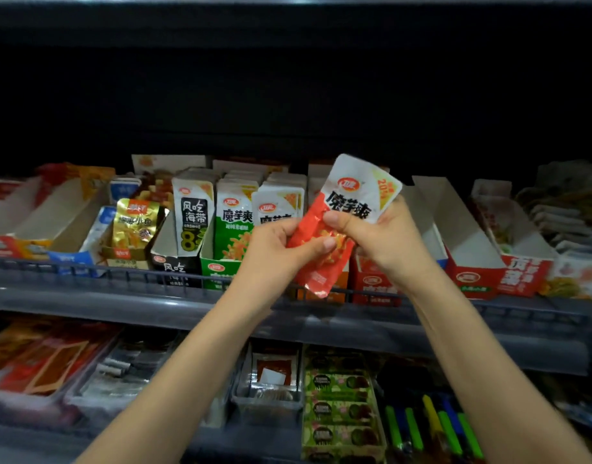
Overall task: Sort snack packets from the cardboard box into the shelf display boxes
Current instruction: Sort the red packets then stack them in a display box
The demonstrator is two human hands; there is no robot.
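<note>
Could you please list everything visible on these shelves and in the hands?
held packet: one, perhaps two, red and white, before the upper shelf
green box: one, green, upper shelf middle
green packets: several, green and white, upright in the green box
black box: one, black, left of the green box
gold packet: one, gold, left of the black box
red box: one, red and white, upper shelf right
shelf rail: one, grey, upper shelf front
sticks: several, green, yellow, blue, lower shelf right
left hand: one, grips the held packet's lower part
right hand: one, fingers pinch its upper part
</note>
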